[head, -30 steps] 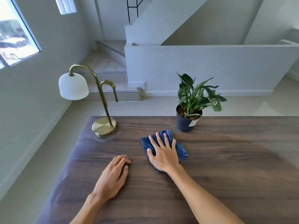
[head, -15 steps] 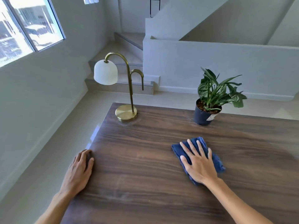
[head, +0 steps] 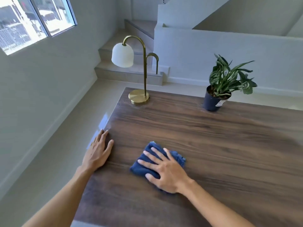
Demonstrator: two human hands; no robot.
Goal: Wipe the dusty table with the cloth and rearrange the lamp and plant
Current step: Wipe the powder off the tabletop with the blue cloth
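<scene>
A dark wood table [head: 213,136] fills the lower right of the view. My right hand [head: 165,171] lies flat, fingers spread, pressing a folded blue cloth [head: 147,163] onto the table near its front left part. At the table's left edge my left hand [head: 98,153] rests palm down, fingers apart, holding nothing. A brass lamp [head: 139,96] with a white dome shade stands at the far left corner. A green plant in a dark pot [head: 213,102] stands along the far edge, to the right of the lamp. A pale dusty film shows on the far right of the tabletop.
Left of the table the tiled floor [head: 57,145] drops away toward a grey wall with a window [head: 32,22]. Steps [head: 127,72] and a low white wall [head: 229,54] rise beyond the far edge.
My right hand has slid the cloth toward the left and nearer to me across the table. My left hand moved out to the left edge and stays there. The view swung to the left.
</scene>
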